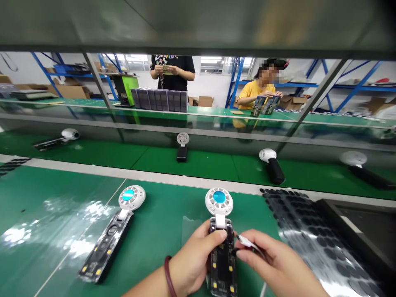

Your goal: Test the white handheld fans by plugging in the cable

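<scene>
Head view now: left hand [193,258] clasps the handheld fan [222,260] over the counter [157,237], right hand [275,258] pinches a white cable [246,241] at its side—seemingly plugging in; next calls for careful alignment.

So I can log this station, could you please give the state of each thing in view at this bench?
Held fan: gripped in the left hand, head in line with handle.
White cable: pinched in the right hand; whether plugged in, unclear.
Second fan: lying loose on the bench, untouched.
Four farther fans: lying apart on the green strip.
Black discs: laid out in rows.
</scene>
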A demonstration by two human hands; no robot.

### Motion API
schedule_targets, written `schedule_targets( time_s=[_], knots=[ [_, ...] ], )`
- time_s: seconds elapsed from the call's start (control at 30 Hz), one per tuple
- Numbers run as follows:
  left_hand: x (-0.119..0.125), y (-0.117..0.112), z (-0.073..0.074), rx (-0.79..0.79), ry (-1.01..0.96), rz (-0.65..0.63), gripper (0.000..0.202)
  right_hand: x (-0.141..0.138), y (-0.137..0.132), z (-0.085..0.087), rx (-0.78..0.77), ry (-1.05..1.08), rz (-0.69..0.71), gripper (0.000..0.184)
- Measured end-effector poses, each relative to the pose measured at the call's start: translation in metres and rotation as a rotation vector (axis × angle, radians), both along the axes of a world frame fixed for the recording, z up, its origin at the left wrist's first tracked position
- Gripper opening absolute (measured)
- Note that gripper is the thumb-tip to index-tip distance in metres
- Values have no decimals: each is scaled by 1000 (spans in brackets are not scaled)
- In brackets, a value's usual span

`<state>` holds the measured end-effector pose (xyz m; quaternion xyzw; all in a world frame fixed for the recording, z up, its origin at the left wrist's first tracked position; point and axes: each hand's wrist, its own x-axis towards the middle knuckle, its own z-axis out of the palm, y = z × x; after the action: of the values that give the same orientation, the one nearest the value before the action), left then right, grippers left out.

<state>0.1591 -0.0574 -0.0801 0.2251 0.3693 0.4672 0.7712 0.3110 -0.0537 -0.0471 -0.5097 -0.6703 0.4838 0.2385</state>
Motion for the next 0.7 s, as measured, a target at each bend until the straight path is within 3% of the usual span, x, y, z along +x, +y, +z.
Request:
schedule_targets(
  time_s=[0.4, 0.7],
  knots=[
    [1, 3, -8, 3, 85, -59, 36, -10, 6, -15, 428, -197, 90, 31],
    [-2, 5, -21, 55, 184, -58, 40, -10, 7, -22, 534, -235, 151, 33]
  ],
)
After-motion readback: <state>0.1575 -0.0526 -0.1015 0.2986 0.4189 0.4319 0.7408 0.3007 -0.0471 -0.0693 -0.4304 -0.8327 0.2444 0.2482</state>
